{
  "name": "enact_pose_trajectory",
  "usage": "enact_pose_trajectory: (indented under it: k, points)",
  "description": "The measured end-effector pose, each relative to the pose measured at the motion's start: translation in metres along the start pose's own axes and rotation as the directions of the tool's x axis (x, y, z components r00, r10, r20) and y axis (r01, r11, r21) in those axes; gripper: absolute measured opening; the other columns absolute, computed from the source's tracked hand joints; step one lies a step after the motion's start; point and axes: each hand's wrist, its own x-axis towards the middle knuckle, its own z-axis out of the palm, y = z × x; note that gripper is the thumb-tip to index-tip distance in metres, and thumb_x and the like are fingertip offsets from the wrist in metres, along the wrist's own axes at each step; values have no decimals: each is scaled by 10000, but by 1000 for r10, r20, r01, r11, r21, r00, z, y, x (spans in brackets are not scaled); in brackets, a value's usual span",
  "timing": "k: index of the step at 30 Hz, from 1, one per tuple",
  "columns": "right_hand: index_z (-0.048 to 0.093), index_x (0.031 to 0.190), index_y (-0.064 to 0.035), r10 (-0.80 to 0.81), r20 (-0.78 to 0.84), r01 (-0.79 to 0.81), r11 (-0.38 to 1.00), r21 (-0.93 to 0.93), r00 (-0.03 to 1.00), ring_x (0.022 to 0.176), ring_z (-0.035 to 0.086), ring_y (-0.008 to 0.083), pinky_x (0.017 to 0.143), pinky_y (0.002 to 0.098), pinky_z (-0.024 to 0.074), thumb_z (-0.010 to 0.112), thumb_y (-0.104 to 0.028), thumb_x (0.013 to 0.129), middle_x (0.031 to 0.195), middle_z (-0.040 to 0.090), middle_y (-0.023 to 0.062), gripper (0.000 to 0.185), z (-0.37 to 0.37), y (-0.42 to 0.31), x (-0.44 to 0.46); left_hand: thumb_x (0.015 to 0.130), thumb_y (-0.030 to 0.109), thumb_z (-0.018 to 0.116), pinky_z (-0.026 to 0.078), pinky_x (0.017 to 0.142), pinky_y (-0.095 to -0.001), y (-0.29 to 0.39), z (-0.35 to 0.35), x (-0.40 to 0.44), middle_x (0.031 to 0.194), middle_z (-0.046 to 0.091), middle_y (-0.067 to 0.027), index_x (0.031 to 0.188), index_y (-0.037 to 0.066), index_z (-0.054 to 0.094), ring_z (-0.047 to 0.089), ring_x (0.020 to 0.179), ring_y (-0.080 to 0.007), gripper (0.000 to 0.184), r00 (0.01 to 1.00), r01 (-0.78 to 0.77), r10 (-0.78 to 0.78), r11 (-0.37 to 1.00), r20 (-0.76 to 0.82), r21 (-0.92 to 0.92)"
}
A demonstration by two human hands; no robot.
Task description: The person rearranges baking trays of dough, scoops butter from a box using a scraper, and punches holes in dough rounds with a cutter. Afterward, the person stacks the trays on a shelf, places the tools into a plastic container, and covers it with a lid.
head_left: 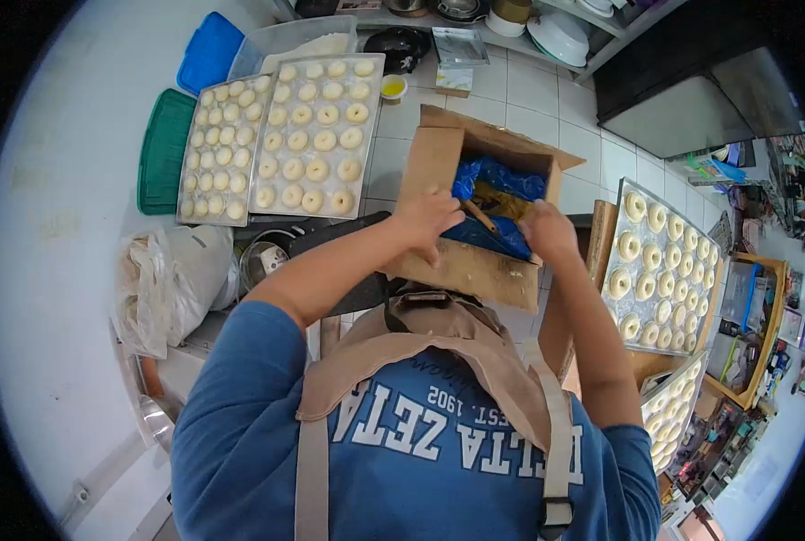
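Observation:
A cardboard box [429,149] stands with its flaps spread in front of me, lined with a blue plastic bag [502,180]. Inside the bag lies a yellowish-brown mass [511,200], and a wooden stick-like handle [479,215] rests across it. My left hand [428,221] is closed over the box's left near edge, thumb down against a flap. At the right side of the opening, my right hand [548,230] has its fingers curled on the blue bag by the box edge; part of the grip is hidden.
Trays of ring-shaped dough [317,135], [664,261] stand left and right, with another tray [673,406] at lower right. A green lid [164,153], a clear bin [294,41] and a small cup of yellow liquid [393,87] are at the back left. Plastic bags [173,279] sit left.

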Motion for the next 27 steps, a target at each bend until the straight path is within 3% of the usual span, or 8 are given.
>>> enact_pose_trajectory:
  k: [3, 6, 8, 12, 15, 18, 21, 27]
  points:
    - [595, 781, -74, 50, -32, -51, 999, -11, 998, 945, 516, 239, 756, 375, 453, 591, -187, 769, 950, 508, 60, 114, -24, 21, -23, 397, 521, 780, 326, 870, -381, -3, -19, -23, 971, 502, -57, 1117, 84, 515, 450, 993, -250, 882, 987, 79, -76, 997, -140, 17]
    - [591, 800, -85, 80, -136, -94, 990, -102, 988, 995, 481, 232, 827, 381, 410, 609, -157, 735, 977, 491, 48, 98, -38, 35, -42, 417, 524, 777, 298, 938, -436, -13, -27, -54, 1054, 499, -67, 1155, 100, 489, 431, 1074, -286, 899, 948, 269, -273, 962, -163, -49]
    - [595, 831, -92, 51, -283, -98, 983, -156, 958, 1028, 459, 231, 867, 382, 382, 613, -152, 718, 1020, 487, 43, 128, -24, 49, -53, 432, 539, 768, 218, 991, -514, -19, -23, -73, 1155, 465, -73, 1222, 119, 441, 341, 1182, -332, 953, 899, 416, -413, 909, -144, -6]
    - [607, 901, -77, 175, -22, -176, 964, -199, 984, 1015, 491, 251, 867, 357, 396, 551, -120, 745, 1089, 520, 94, 171, 9, 62, -59, 452, 575, 749, 18, 1014, -638, -15, -19, -79, 1352, 333, -67, 1340, 157, 318, 79, 1324, -395, 1072, 819, 567, -572, 817, 29, 108]
    - [599, 894, -65, 136, -268, -135, 991, 23, 954, 956, 541, 239, 787, 361, 445, 518, -132, 762, 1004, 560, 113, 169, 85, 76, -38, 449, 593, 739, -17, 995, -660, -11, -18, -76, 1407, 260, -58, 1361, 162, 294, -9, 1337, -380, 1103, 788, 610, -615, 785, 15, 104]
    - [619, 869, -69, 67, 15, -67, 998, 6, 998, 895, 589, 233, 707, 365, 480, 508, -153, 778, 924, 605, 110, 166, 20, 22, -8, 448, 599, 737, -32, 997, -654, -12, -13, -75, 1425, 231, -56, 1361, 164, 297, -6, 1340, -374, 1103, 789, 613, -614, 786, -5, 83]
    - [627, 858, -86, -27, 222, 74, 976, -207, 975, 890, 586, 235, 702, 350, 496, 512, -109, 772, 905, 585, 95, 145, 40, 10, 20, 448, 600, 736, -49, 997, -650, -9, -12, -77, 1427, 226, -57, 1362, 164, 296, -12, 1342, -368, 1104, 797, 602, -605, 794, 3, 79]
    - [635, 781, -126, -66, 250, 139, 948, -286, 966, 861, 592, 195, 679, 336, 497, 526, -124, 759, 841, 591, 47, 111, 63, 21, 18, 445, 624, 721, -63, 992, -652, -6, -6, -84, 1426, 230, -54, 1360, 165, 308, -16, 1345, -355, 1104, 783, 621, -621, 781, -18, 64]
